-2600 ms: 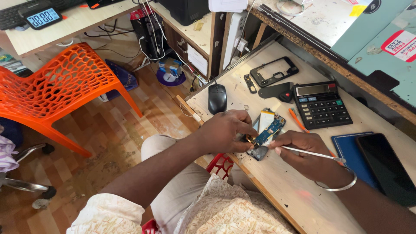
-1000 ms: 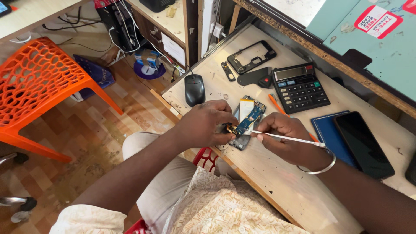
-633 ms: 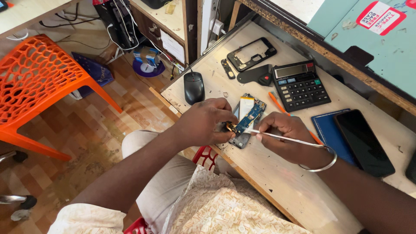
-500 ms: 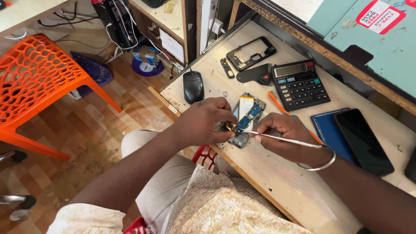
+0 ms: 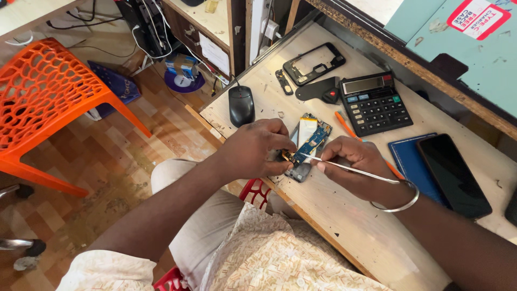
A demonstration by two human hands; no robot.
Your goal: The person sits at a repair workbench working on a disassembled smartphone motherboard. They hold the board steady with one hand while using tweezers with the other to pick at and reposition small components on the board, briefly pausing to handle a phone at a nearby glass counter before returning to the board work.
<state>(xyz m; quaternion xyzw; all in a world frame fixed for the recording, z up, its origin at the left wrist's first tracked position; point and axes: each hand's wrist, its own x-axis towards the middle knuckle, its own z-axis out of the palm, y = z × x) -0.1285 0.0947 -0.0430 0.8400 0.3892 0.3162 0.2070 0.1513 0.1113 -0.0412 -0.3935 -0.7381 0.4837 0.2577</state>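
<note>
The left hand covered the near corner of the opened phone, so its grip there could not be seen. The tip of the thin metal tool was too fine to tell whether it touched the circuit board. The right hand hid most of the orange pen. The orange chair was cut off at the left edge, and the dark phone partly covered the blue pad.

Bright, even daylight (soft shadows only), sharp focus, slight wide-angle stretch at edges.
</note>
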